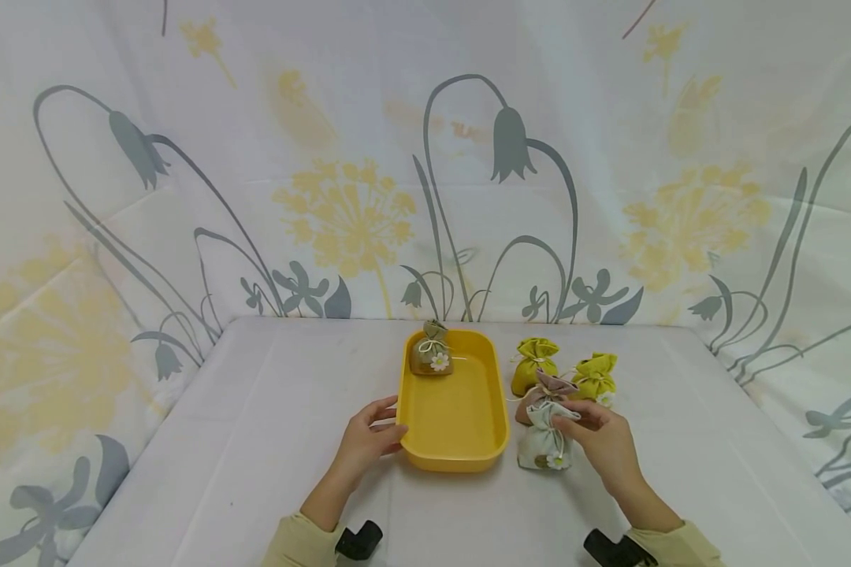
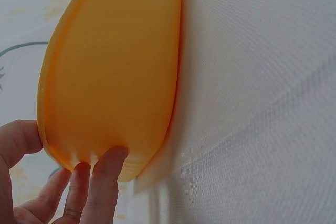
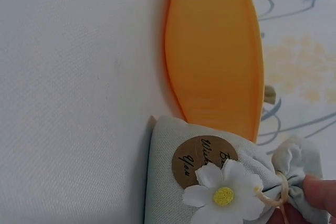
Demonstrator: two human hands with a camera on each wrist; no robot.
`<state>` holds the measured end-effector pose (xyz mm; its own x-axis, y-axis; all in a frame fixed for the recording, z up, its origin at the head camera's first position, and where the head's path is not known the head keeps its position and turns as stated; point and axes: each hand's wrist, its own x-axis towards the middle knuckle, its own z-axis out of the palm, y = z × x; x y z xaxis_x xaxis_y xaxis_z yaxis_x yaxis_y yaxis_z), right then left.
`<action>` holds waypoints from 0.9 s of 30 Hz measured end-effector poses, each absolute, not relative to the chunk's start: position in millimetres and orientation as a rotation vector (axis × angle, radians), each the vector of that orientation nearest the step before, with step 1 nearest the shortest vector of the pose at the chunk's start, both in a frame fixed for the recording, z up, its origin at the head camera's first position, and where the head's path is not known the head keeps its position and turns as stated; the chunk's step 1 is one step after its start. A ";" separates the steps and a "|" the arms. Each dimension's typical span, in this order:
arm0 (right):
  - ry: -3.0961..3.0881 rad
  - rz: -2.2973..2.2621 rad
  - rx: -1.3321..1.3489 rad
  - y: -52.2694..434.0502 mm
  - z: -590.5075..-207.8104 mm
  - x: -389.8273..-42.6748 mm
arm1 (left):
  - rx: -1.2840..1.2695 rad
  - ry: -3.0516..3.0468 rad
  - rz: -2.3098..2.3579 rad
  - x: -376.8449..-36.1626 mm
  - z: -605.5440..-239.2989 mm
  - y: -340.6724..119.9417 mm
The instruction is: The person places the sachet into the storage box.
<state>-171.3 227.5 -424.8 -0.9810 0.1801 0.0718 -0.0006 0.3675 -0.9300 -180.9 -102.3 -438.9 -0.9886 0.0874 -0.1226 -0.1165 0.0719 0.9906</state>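
Note:
A yellow plastic tray (image 1: 457,461) stands on the table, and my left hand (image 1: 370,431) holds its left side. In the left wrist view the thumb (image 2: 20,139) is at the rim and the fingers (image 2: 107,182) press the outer wall. My right hand (image 1: 599,439) pinches the gathered top of a pale mint cloth pouch (image 3: 170,150), right of the tray. This pouch bears a white flower (image 3: 223,195) and a round brown label. A grey-green pouch (image 1: 431,362) sits in the tray's far left corner.
Behind the mint pouch stands a mauve pouch (image 1: 532,403), partly hidden. Two yellow-green pouches stand farther back, one on the left (image 1: 532,376) and one on the right (image 1: 596,374). A flower-printed cloth (image 1: 369,157) hangs behind the white table (image 1: 255,425).

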 end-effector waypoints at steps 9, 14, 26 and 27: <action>-2.447 1.690 -0.179 224.8 -418.9 -168.0 | 0.000 2.170 2.054 -187.7 -452.2 -105.1; -2.419 1.791 -0.187 224.5 -409.2 -168.2 | -0.015 2.172 2.051 -175.9 -428.3 -101.6; -2.329 1.800 -0.109 216.5 -384.1 -166.5 | -0.025 2.166 2.060 -185.4 -447.0 -104.3; -2.337 1.788 -0.113 215.9 -382.4 -166.7 | -0.024 2.168 2.062 -186.4 -449.8 -104.5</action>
<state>-166.7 215.9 -382.4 -0.9779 0.1787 0.1089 -0.0583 0.2668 -0.9620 -186.4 -104.5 -449.8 -0.9887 0.0909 -0.1191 -0.1144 0.0550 0.9919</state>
